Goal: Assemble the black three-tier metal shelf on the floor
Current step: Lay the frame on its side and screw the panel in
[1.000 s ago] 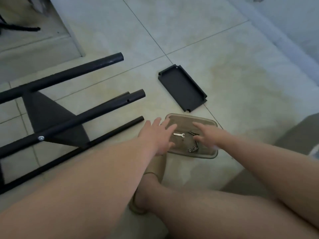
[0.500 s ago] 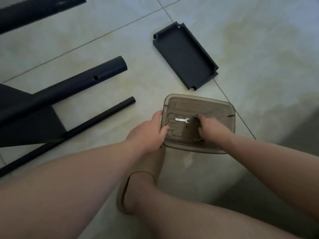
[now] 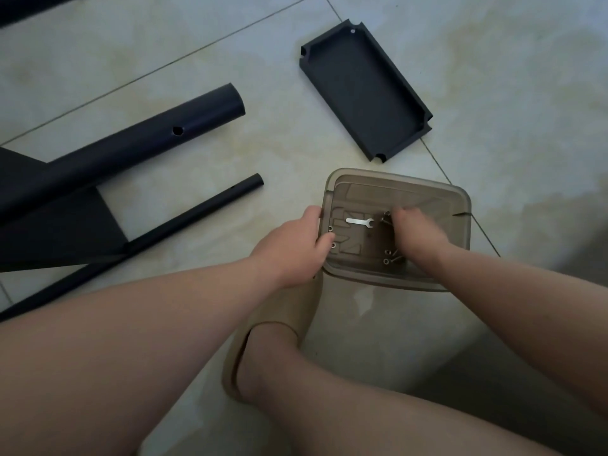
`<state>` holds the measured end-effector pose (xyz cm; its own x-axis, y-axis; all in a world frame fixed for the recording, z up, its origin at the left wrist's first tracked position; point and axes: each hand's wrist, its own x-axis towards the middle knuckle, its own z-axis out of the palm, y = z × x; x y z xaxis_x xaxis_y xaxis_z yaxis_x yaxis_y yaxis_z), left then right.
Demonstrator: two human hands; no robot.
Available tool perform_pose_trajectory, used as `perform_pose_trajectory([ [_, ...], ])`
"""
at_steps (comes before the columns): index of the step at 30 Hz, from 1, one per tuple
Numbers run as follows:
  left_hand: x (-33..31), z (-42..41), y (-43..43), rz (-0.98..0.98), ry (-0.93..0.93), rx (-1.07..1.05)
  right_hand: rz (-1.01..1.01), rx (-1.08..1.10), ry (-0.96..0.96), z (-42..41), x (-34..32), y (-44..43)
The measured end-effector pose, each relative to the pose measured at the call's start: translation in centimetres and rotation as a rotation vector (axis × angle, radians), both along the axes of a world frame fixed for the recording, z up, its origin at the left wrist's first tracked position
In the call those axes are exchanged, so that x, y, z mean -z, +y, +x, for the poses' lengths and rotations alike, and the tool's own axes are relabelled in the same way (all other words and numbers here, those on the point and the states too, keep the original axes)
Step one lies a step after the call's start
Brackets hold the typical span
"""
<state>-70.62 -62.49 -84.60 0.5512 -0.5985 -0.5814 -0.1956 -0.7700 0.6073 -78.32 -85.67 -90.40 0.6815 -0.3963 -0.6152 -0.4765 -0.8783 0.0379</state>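
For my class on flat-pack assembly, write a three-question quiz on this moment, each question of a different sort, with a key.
1. True or false: the left hand grips the rim of the translucent brown bin.
2. Multiple choice. Where does the small silver wrench lie? A) on the tiles; B) on the bin's floor; C) on the black tray.
3. Short answer: what is the right hand reaching among inside the bin?

Key
1. True.
2. B.
3. Loose screws. Whether its fingers have closed on one cannot be told.
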Motion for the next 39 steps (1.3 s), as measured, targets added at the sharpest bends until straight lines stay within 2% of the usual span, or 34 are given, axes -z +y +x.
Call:
perform_pose_trajectory([
  [7,0.0,0.0,0.1,-0.003,0.026,-0.009,0.072,0.077,-0.102,-0.2,-0.1,0.1],
  [11,0.0,0.2,0.2,-0.012,0.028,-0.014,0.059,0.038,-0.194,-0.5,0.1,0.2],
  [18,0.1,0.2,0.3,-0.002,0.028,-0.011,0.049,-0.082,-0.247,-0.3,0.3,0.6],
  [30,0.1,0.3,0.4,0.000,0.031,-0.025,0.050,-0.172,-0.238,1.6,0.4,2.7],
  [39,0.1,0.5,0.4,-0.014,0.064,-0.047,0.060,-0.131,-0.187,1.7,0.3,2.5],
])
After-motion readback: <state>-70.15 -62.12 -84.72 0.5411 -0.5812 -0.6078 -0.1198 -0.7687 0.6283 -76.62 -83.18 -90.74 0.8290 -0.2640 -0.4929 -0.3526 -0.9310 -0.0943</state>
